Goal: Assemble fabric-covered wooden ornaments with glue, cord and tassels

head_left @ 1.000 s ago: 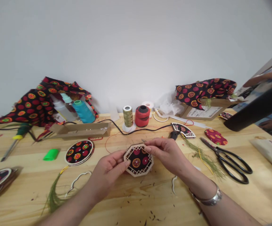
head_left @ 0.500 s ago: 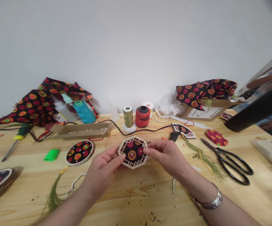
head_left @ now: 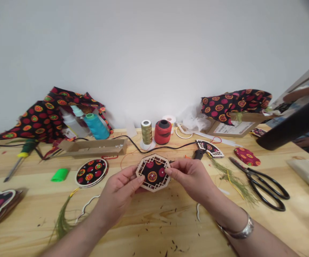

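Between my two hands is an octagonal wooden frame (head_left: pixel 153 172) with cut-out lattice edges and dark patterned fabric in its middle. My left hand (head_left: pixel 120 191) pinches its left edge, thumb on the front face. On the opposite side my right hand (head_left: pixel 190 176) grips the right edge between thumb and fingers. The fingertips behind the frame are hidden. To the left lies a round fabric-covered ornament (head_left: pixel 91 172) with a green tassel (head_left: pixel 63 217). A fan-shaped ornament (head_left: pixel 210 148) rests beyond my right hand, by another green tassel (head_left: pixel 233 182).
Black-handled scissors (head_left: pixel 268 192) lie at right near a red fabric piece (head_left: pixel 247 156). Thread spools in gold (head_left: pixel 147 132), red (head_left: pixel 163 132) and blue (head_left: pixel 97 127) stand behind. A cardboard tray (head_left: pixel 98 147), screwdriver (head_left: pixel 15 167) and green cap (head_left: pixel 60 175) are left. Another person's arm (head_left: pixel 304 91) shows at far right.
The view has shifted very slightly, so everything appears a little further right. Both hands keep the same hold on the octagonal frame.
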The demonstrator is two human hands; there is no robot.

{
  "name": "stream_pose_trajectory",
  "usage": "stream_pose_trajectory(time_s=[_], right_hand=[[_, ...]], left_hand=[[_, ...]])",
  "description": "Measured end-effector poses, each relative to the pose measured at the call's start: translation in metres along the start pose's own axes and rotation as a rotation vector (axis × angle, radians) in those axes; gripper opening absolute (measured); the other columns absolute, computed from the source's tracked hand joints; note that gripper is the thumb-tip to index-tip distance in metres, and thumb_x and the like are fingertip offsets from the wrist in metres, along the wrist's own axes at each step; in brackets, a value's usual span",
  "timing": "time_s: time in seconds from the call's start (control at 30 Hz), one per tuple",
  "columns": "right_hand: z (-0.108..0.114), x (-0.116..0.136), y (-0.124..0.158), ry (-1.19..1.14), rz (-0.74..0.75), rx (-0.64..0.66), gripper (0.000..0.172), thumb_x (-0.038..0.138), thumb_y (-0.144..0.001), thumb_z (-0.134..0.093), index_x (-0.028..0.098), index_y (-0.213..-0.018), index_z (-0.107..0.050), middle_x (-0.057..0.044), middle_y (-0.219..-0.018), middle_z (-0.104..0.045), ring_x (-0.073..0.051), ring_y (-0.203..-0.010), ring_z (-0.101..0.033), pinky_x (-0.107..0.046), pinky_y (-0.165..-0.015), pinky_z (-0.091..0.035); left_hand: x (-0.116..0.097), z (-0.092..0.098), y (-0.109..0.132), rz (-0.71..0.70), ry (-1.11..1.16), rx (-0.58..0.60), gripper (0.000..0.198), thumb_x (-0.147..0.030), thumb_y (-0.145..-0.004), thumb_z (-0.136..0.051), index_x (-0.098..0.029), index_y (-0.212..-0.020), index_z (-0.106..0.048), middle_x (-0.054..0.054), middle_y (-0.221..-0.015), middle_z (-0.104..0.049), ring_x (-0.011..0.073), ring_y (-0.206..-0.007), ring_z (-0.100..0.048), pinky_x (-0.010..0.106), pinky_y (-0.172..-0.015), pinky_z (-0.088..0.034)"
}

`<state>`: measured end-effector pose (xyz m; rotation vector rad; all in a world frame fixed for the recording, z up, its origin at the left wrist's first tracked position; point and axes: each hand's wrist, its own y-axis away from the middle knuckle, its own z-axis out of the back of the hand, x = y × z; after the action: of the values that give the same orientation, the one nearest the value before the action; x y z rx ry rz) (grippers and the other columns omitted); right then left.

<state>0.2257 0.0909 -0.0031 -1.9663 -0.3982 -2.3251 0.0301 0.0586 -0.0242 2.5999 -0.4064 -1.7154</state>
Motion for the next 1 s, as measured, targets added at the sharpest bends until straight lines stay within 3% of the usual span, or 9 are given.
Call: stream_pose_trajectory(time_s=[0.37, 0.53, 0.63, 0.8, 1.0], right_hand=[[0.003, -0.001, 0.0, 0.019, 0.047, 0.008, 0.023, 0.04, -0.071, -0.065, 0.018, -0.065, -0.064, -0.001, -0.062, -0.063, -0.013, -0.057, -0.053, -0.029, -0.058, -0.044], [0.005, -0.003, -0.001, 0.041, 0.053, 0.006, 0.024, 0.041, -0.071, -0.065, 0.018, -0.065, -0.064, -0.001, -0.062, -0.063, -0.013, -0.056, -0.052, -0.029, -0.056, -0.043], [0.005, -0.003, -0.001, 0.053, 0.056, 0.02, 0.024, 0.04, -0.072, -0.065, 0.017, -0.068, -0.066, -0.003, -0.065, -0.066, -0.014, -0.058, -0.054, -0.03, -0.059, -0.046], [0.004, -0.002, 0.0, 0.081, 0.048, 0.049, 0.023, 0.039, -0.073, -0.064, 0.017, -0.067, -0.067, -0.003, -0.064, -0.067, -0.014, -0.057, -0.056, -0.029, -0.057, -0.046], [0.005, -0.003, 0.0, 0.157, 0.061, 0.048, 0.019, 0.034, -0.074, -0.065, 0.017, -0.066, -0.067, -0.002, -0.059, -0.065, -0.012, -0.052, -0.052, -0.027, -0.052, -0.044]], left_hand=[[0.0, 0.0, 0.002, -0.007, -0.026, -0.016, 0.031, -0.026, -0.081, -0.072, -0.021, -0.111, -0.072, 0.009, -0.11, -0.074, 0.024, -0.099, -0.068, 0.035, -0.089, -0.054], [-0.003, -0.002, 0.002, -0.016, -0.027, -0.007, 0.033, -0.03, -0.077, -0.074, -0.019, -0.108, -0.073, 0.011, -0.111, -0.073, 0.0274, -0.101, -0.067, 0.039, -0.089, -0.054], [-0.004, -0.001, 0.002, -0.031, -0.043, -0.064, 0.032, -0.034, -0.078, -0.073, -0.021, -0.107, -0.073, 0.01, -0.109, -0.074, 0.0263, -0.1, -0.068, 0.038, -0.087, -0.055], [-0.007, 0.006, 0.0, -0.072, -0.146, -0.207, 0.026, -0.034, -0.077, -0.074, -0.025, -0.101, -0.074, 0.003, -0.106, -0.075, 0.0187, -0.098, -0.068, 0.026, -0.084, -0.054], [-0.016, 0.013, -0.005, -0.045, -0.359, -0.206, 0.02, -0.034, -0.073, -0.078, -0.023, -0.09, -0.077, 0.003, -0.093, -0.078, 0.0177, -0.085, -0.07, 0.025, -0.079, -0.054]])
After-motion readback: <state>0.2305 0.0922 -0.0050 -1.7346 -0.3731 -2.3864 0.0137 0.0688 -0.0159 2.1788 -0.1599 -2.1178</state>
